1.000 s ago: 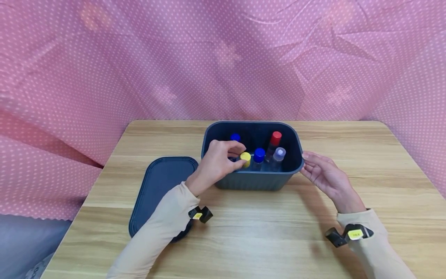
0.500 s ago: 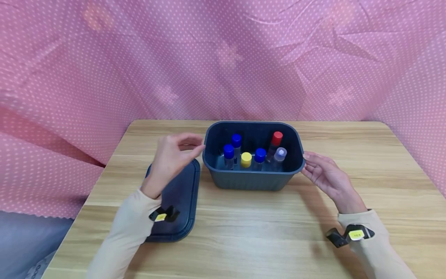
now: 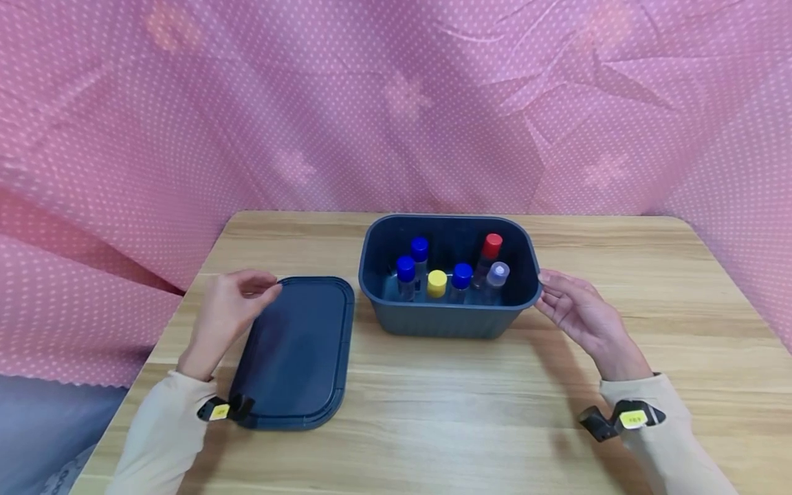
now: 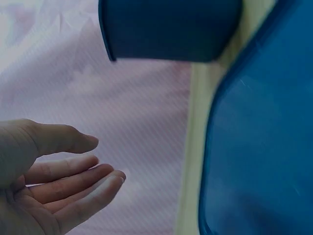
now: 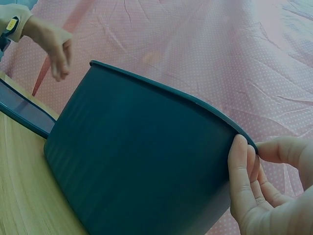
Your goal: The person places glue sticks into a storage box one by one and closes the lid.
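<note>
A dark blue plastic storage box [image 3: 439, 321] stands uncovered at the middle of the table. Inside it are several small clear bottles: blue-capped ones [image 3: 405, 268], one with a yellow cap [image 3: 436, 282], one with a red cap [image 3: 492, 245] and one with a clear top [image 3: 498, 273]. My right hand [image 3: 581, 317] pinches the rim at the box's right end, thumb and fingers meeting there in the right wrist view. My left hand [image 3: 225, 313] hovers by the upper left corner of the dark blue lid [image 3: 297, 350], fingers loosely bent and holding nothing.
The lid lies flat on the wooden table [image 3: 433, 412], left of the box. Pink dotted cloth [image 3: 402, 124] hangs behind the table and along both sides. A small black camera [image 3: 621, 418] is strapped to each wrist.
My left hand has let go of the yellow-capped bottle, left the box and swung left past the lid. The bottle stays in the box. My right hand keeps its place at the rim.
</note>
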A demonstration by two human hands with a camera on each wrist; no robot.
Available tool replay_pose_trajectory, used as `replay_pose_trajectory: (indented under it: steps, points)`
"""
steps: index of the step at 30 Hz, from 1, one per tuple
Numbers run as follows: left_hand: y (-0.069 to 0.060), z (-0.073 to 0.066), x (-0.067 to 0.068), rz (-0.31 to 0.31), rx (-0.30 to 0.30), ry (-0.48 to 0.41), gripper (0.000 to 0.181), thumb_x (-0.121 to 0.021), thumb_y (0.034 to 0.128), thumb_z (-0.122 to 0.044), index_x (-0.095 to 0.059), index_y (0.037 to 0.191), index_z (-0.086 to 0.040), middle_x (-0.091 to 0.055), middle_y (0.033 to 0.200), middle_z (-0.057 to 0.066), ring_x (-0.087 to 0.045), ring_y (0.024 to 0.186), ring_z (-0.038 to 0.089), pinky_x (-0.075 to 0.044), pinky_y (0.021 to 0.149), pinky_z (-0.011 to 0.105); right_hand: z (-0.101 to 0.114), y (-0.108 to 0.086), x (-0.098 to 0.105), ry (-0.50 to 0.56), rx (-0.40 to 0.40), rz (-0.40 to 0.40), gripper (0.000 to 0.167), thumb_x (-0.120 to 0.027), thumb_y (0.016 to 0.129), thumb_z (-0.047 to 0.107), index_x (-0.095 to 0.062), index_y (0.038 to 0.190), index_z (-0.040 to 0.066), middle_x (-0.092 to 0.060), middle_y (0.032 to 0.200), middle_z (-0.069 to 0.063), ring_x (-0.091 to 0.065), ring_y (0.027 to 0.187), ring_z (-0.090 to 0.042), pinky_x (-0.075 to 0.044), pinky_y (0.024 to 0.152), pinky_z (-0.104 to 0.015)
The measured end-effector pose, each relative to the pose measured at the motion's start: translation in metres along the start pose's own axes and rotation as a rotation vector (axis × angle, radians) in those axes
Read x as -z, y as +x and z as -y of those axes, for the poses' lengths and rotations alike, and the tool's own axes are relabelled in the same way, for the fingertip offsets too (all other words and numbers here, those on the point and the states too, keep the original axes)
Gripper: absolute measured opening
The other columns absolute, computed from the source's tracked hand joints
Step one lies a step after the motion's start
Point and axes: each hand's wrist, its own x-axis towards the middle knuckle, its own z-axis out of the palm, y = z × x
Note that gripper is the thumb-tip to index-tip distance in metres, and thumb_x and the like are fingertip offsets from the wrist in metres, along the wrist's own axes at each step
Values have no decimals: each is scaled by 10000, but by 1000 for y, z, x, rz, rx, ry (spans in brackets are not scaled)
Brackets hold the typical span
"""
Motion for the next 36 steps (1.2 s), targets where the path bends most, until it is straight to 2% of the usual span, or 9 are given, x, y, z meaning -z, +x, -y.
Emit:
replay_pose_trajectory:
  steps: [8, 13, 17, 22, 28, 36]
  points:
    - [-22, 34, 8, -14, 48, 107, 216, -723, 857, -102, -707, 968, 82, -711, 870, 222, -698, 788, 351, -569, 692, 475, 0, 0, -2, 5, 10, 20, 275, -420, 1009, -17, -695, 1006, -35, -712, 994, -121, -684, 935, -183, -557, 851, -294]
    - [-35, 52, 7, 24, 100, 165, 191, -731, 836, -94, -716, 926, 74, -717, 808, 179, -695, 717, 294, -558, 612, 339, 0, 1, -3, 2, 12, 21, 274, -421, 1009, -17, -694, 1008, -35, -712, 995, -123, -685, 933, -184, -557, 848, -293]
    - [-45, 62, 5, 58, 146, 166, 193, -730, 839, -109, -719, 925, 64, -718, 802, 155, -687, 702, 263, -514, 580, 247, 0, 1, -3, 3, 8, 14, 263, -430, 1007, -13, -692, 1017, -33, -711, 1004, -123, -684, 940, -185, -556, 852, -295]
    - [-54, 68, 3, 101, 196, 169, 231, -722, 854, -150, -716, 932, 67, -716, 796, 141, -678, 704, 253, -509, 583, 279, -1, 0, -1, 16, 5, 8, 255, -432, 1006, -15, -686, 1020, -37, -708, 1003, -126, -682, 945, -188, -556, 854, -299]
    - [-62, 68, 1, 132, 247, 164, 228, -719, 854, -147, -717, 955, 57, -715, 795, 112, -666, 699, 205, -499, 569, 249, -2, -1, 0, 15, 4, 6, 259, -432, 1007, -10, -690, 1022, -37, -709, 1006, -124, -681, 944, -186, -556, 854, -297]
    - [-69, 69, -2, 149, 277, 172, 247, -719, 852, -179, -715, 964, 41, -710, 790, 85, -660, 700, 190, -515, 597, 311, -3, -2, 0, 9, 5, 12, 263, -431, 1009, -7, -692, 1033, -36, -711, 1013, -122, -682, 947, -186, -556, 853, -295]
